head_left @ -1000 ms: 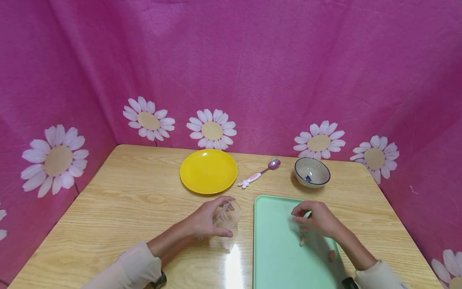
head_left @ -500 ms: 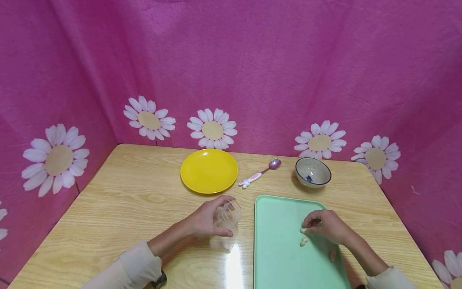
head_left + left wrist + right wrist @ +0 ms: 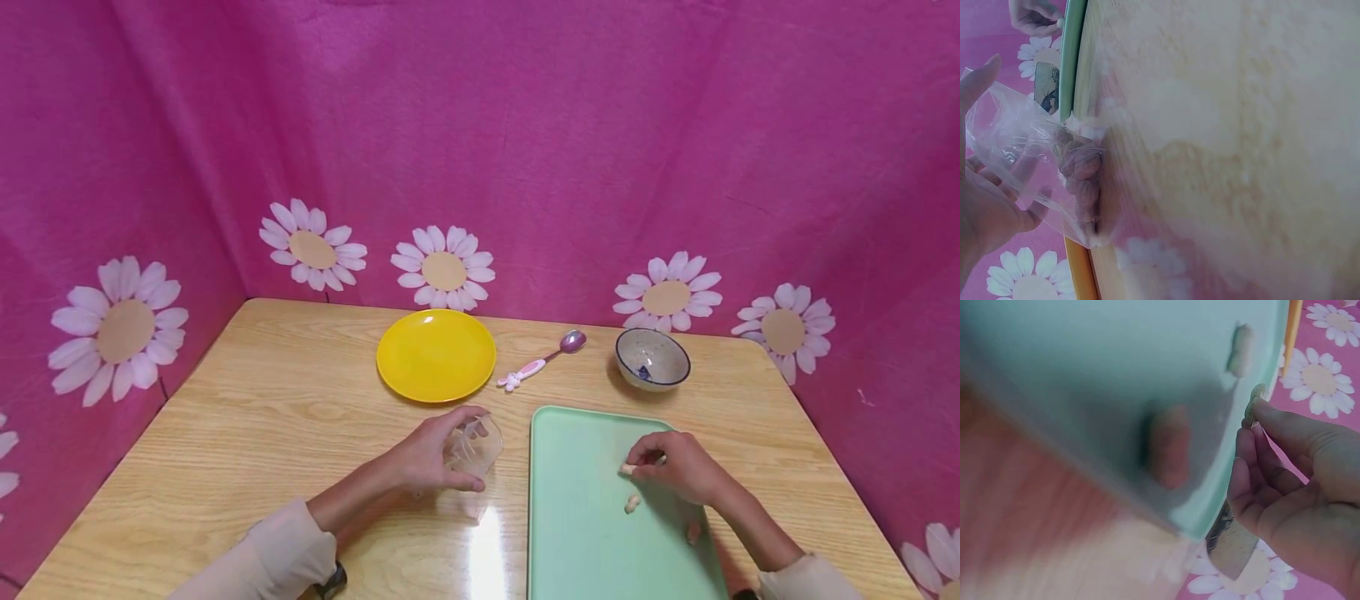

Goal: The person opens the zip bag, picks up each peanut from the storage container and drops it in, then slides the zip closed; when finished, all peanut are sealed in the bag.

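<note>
My left hand point(image 3: 442, 454) holds a clear plastic bag point(image 3: 474, 446) left of the green tray, thumb and fingers around its mouth. Through the bag's wall in the left wrist view show several brownish peanuts point(image 3: 1082, 175) at the bottom. Over the tray's right part, my right hand point(image 3: 678, 468) pinches a peanut in its shell point(image 3: 1255, 403) between thumb and fingertips. Two more peanuts lie on the tray: a pale one point(image 3: 632, 503) just below that hand, and a reddish-brown one point(image 3: 1169, 447) near the right rim.
The green tray point(image 3: 577, 533) covers the front right of the wooden table point(image 3: 300, 400). Behind stand a yellow plate point(image 3: 437, 357), a spoon with a rabbit handle point(image 3: 531, 367) and a speckled bowl point(image 3: 652, 360). Pink flowered cloth point(image 3: 525, 167) closes off the back and sides.
My right hand has come down to the tray, moving right and slightly lower, and now pinches a peanut. The left hand with the plastic bag has stayed in place.
</note>
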{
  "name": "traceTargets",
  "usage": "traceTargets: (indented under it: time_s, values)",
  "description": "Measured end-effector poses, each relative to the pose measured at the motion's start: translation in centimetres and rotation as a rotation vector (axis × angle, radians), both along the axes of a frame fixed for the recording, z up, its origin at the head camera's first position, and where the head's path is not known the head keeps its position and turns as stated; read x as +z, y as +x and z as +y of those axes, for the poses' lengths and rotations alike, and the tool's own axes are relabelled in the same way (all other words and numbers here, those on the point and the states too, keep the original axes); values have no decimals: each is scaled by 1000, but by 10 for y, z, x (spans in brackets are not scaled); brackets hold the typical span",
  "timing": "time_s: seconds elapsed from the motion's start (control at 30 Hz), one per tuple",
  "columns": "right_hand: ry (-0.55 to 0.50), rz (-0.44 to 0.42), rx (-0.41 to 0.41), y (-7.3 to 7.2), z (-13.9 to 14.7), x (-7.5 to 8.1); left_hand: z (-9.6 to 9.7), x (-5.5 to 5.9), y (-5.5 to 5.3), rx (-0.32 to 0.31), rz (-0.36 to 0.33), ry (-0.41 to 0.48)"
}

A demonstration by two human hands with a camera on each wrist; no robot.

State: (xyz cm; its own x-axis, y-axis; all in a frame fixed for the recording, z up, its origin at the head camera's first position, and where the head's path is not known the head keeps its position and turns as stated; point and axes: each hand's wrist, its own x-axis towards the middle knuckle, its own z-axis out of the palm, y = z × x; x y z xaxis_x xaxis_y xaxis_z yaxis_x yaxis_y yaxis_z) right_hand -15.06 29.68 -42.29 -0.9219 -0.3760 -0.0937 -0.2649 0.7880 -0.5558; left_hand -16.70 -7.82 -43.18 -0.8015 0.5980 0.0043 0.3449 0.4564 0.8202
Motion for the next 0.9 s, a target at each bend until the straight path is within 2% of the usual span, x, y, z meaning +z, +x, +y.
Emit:
traceTargets:
  time_s: [0.2,0.47,0.77,0.9]
  values:
    - [-33,53,39,-7,-18,14,0,1,0,-4,-8,9]
    - [-107,67,5,-11,-57,33,0,1,2,-7,-35,11]
    - [-191,67,40,-15,-97,41,1,-1,1,-20,28,49]
    - [-218,89,73,-15,-116,45,1,-1,1,-15,23,39]
